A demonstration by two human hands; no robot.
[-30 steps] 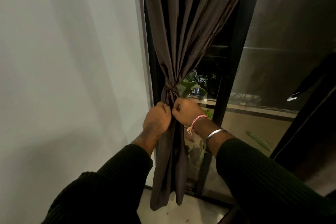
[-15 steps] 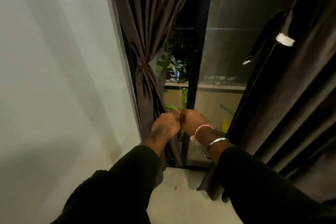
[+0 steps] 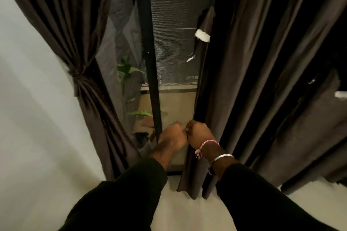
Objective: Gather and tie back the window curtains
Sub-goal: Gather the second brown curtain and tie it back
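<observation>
With the left curtain (image 3: 82,84) now tied at nine o'clock, both fists, left hand (image 3: 171,138) and right hand (image 3: 200,134), have shifted toward the loose right curtain (image 3: 244,80), apparently holding nothing.

Home room: floor-length curtains (image 3: 253,62), balcony door (image 3: 154,62), plants (image 3: 127,69) outside.

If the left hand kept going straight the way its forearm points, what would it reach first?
Probably the black window frame post right ahead of the left hand, with glass beside it; depth is unclear from this single view.

Both hands' curled fingers face away; what they hold hidden
</observation>
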